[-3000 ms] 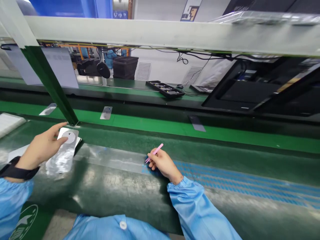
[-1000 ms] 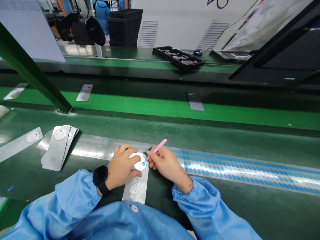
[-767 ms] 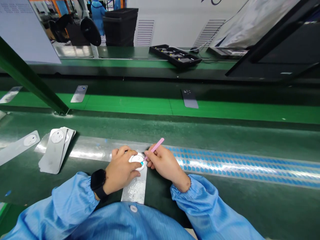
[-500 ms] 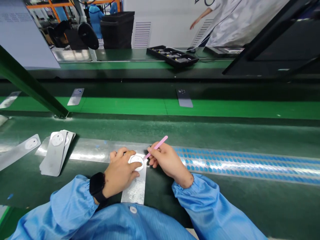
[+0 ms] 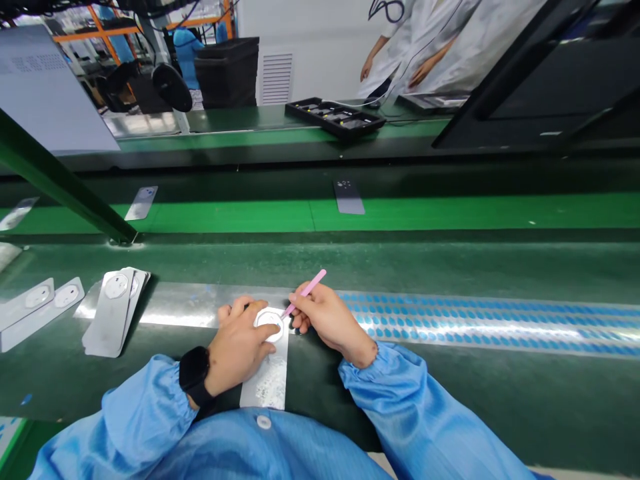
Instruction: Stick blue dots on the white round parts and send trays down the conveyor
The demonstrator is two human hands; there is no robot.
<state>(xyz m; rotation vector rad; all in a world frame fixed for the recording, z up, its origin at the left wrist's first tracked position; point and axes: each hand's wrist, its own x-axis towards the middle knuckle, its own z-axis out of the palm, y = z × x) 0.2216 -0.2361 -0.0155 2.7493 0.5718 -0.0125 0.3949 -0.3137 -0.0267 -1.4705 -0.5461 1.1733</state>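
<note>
A factory assembly area is indicated: a long green bench [image 5: 425, 257] is fitted alongside a green belt [image 5: 450, 217], on which flat panels [image 5: 349, 197] are spaced. Black bins [image 5: 227, 70] are stacked near orange racking [image 5: 120, 31]; a blue smock [image 5: 145, 400] and white workwear [image 5: 400, 40] are worn.

Between the left hand [image 5: 239, 353] and the right hand [image 5: 327, 320] only a narrow gap remained, crossed by the pink tweezers [image 5: 313, 285], while the flat plate [image 5: 265, 387] filled the space from there down to the wearer's blue coat [image 5: 250, 443]. Beyond the hands, a strip of green bench [image 5: 425, 260] gave passage rightward, over the low-lying dotted sheet [image 5: 475, 323], with the right sleeve [image 5: 400, 393] blocking the nearer side. Leftward, the fanned stack of plates [image 5: 107, 323] stood in the way, and behind it the slanting green post [image 5: 60, 180] cut across any forward reach.
</note>
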